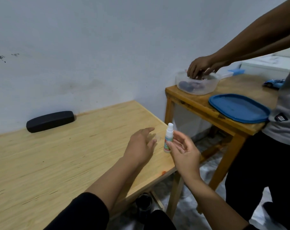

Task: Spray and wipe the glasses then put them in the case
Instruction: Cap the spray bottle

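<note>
Case (50,121): black, closed, lying flat in the left-centre of the frame, at the far edge of the table (41,163) against the wall (91,47). Judged parked there until the last step; nothing touches it.

Left hand (141,146): centre frame, palm down just above the table, fingers loose and spread, gripping nothing. A faint clear shape lies by its fingertips; too blurred to identify. Judged ready to take something.

Bottle (168,138): small white spray bottle, upright at the table's right edge, centre frame. Whether it stands on the table or is held up, I cannot tell.

Right hand (184,150): just right of the bottle, palm up, fingers relaxed; fingertips touch or nearly touch the label, no closed grip visible.

Glasses: not identifiable anywhere. A 2nd person's hand (200,67), upper right, reaches into a clear tub (197,83) holding dark items; judged possibly fetching them. Its blue lid (238,108) lies beside it on a 2nd, darker table (190,103).

Surface: pale plywood, grain visible, 1 reddish mark on the right edge. Room: grey-white wall with dark specks upper left and a smudge mid-frame; mottled floor lower right.
</note>
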`<state>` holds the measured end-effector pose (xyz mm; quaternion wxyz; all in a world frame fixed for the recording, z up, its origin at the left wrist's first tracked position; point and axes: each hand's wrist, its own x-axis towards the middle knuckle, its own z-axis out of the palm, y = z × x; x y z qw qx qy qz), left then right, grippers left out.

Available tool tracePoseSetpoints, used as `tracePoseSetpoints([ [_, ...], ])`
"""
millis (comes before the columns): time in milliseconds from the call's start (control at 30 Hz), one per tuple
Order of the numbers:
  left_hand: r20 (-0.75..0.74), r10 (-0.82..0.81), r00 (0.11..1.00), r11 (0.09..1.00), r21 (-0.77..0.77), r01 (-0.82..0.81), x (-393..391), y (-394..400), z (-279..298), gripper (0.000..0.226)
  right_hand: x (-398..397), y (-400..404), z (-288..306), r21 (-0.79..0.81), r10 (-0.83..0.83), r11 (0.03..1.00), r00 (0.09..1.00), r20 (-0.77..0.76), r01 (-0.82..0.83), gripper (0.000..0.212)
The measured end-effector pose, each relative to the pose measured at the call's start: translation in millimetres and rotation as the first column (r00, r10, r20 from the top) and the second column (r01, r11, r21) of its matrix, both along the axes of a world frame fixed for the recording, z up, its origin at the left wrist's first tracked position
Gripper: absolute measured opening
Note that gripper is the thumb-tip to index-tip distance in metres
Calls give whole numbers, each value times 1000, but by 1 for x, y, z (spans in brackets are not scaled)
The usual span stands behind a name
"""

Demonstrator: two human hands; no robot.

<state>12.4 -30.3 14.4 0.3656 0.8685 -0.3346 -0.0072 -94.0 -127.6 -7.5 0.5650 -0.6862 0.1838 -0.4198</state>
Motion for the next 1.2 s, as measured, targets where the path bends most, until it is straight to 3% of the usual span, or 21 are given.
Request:
tracePoseSetpoints([
  [200, -24, -52, 998, 999, -17, 52, 7, -19, -7, 30, -1, -6, -1, -12, 28, 1000, 1000, 7, -27, 46],
  [367, -147, -36, 989, 950, -311, -11, 6, -21, 2, 19, 1, -8, 0, 17, 73, 997, 997, 3, -73, 43],
  [433, -182, -80, 980, 894, -449, -11, 9, -20, 12, 21, 2, -8, 0, 15, 78, 997, 997, 6, -78, 41],
  [533, -175, -180, 968, 843, -534, 60, 12, -17, 26, 26, 2, -7, -1, 13, 87, 996, 996, 10, -87, 41],
  [700, -98, -315, 944, 836, -499, 227, 7, -16, 32, 33, 2, -9, 0, 20, 105, 994, 994, 15, -106, 42],
  [1033, -51, -280, 959, 823, -528, 212, 3, -18, 37, 32, 2, -13, 2, -3, 112, 994, 994, -4, -112, 45],
  [1200, -3, -328, 945, 852, -434, 294, 1, -20, 37, 32, 3, -14, 4, -1, 127, 992, 992, -11, -127, 46],
])
